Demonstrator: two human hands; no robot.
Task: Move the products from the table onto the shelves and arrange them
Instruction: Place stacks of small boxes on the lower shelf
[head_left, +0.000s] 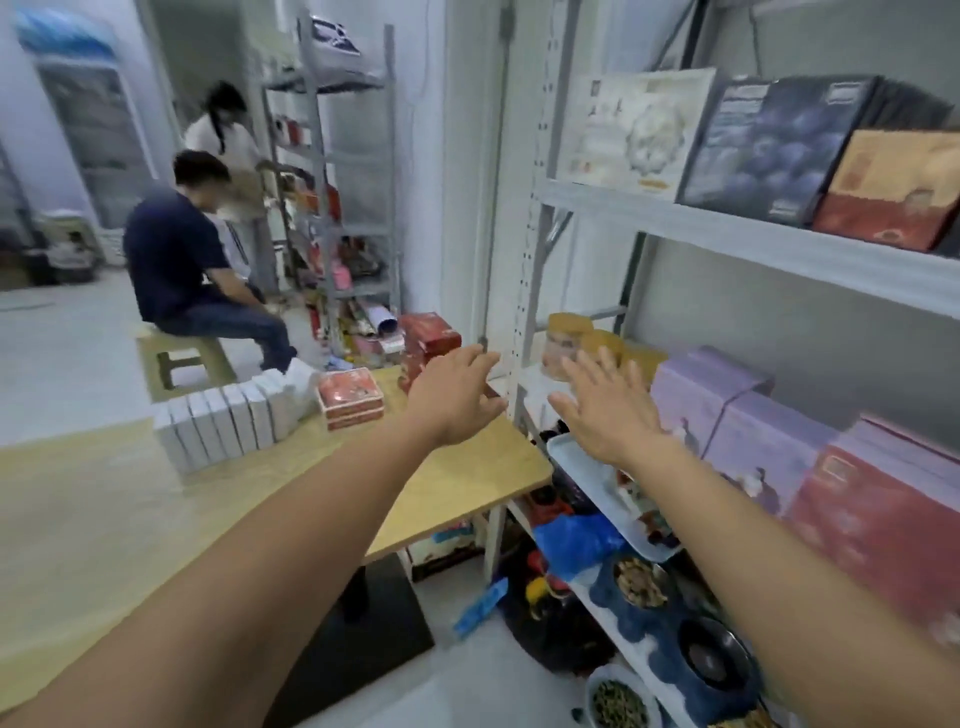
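Both my arms stretch forward. My left hand (457, 397) is open with fingers spread above the far right corner of the wooden table (467, 483). My right hand (608, 410) is open too, in front of the middle shelf (535, 384), just short of the yellow-lidded jars (569, 345). On the table stand a row of white boxes (223, 423), a stack of flat red boxes (350, 397) and tall red boxes (428, 338). Purple boxes (727, 410) and a red box (878, 525) fill the middle shelf to the right.
The upper shelf (727, 228) holds large flat gift boxes. Lower shelves carry a white tray (587, 478), a blue bag and bowls of food. A person sits on a stool (182, 358) beyond the table, another stands at a far rack (343, 208). A dark mat lies on the floor.
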